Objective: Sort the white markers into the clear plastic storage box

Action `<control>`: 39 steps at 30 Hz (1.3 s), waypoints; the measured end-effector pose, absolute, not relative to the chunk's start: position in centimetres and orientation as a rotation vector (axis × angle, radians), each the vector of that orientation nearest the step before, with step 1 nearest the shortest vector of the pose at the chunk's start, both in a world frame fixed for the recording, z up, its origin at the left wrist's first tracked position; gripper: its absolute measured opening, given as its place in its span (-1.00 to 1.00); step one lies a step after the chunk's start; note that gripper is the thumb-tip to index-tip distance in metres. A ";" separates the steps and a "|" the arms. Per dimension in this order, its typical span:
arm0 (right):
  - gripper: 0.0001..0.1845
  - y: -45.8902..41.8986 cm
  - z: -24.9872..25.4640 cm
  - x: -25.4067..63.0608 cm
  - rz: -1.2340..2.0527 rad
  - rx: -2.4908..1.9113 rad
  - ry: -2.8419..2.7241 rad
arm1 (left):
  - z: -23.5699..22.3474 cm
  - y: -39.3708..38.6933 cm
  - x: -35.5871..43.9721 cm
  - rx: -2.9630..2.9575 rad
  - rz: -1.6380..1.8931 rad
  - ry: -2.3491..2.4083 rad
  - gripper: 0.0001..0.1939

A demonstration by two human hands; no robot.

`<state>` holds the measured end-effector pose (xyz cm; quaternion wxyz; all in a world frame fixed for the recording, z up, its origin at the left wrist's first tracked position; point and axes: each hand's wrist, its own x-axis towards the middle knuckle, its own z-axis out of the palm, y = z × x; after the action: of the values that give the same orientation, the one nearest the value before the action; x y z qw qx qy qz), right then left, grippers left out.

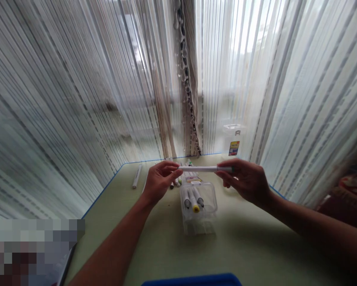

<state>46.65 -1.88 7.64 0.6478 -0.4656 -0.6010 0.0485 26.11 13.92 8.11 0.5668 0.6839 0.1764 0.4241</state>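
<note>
A white marker (199,169) with a green-tipped end is held level above the table, stretched between both hands. My left hand (160,178) pinches its left end between thumb and fingers. Around the right end, where the green shows, my right hand (244,176) is closed. Below the marker stands a clear plastic box (215,198) with its lid open. Several white markers lie in it side by side, one with a yellow end (195,208) and others with grey ends. More loose markers (178,180) lie behind the box, partly hidden by my left hand.
A single white marker (137,176) lies at the table's far left. At the back right stands a clear lidded container (233,139) with a yellow label. A blue edge (193,280) shows at the near side of the pale green table (154,246). Striped sheer curtains (130,99) hang behind.
</note>
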 end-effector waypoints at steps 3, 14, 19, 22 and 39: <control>-0.84 -2.1 7.9 47.0 -0.028 -1.062 -1.380 | 7.8 14.4 26.0 1.595 1.023 0.461 -0.68; -0.90 -1.7 7.6 46.7 -0.077 -1.073 -1.475 | 8.2 13.1 26.3 1.592 0.916 0.355 -0.63; -0.87 -1.5 7.5 46.7 0.042 -1.110 -1.454 | 8.6 12.8 26.3 1.646 0.928 0.375 -0.70; -0.84 -1.3 7.4 46.8 0.129 -1.111 -1.437 | 8.9 12.7 26.3 1.654 0.911 0.359 -0.72; -0.74 -1.0 7.4 46.9 0.353 -1.033 -1.294 | 9.5 12.3 26.5 1.651 1.024 0.453 -0.71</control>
<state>46.88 -1.00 7.44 0.6625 -0.4570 -0.5725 0.1564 26.48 12.32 9.50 0.5423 0.6954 0.1907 0.4314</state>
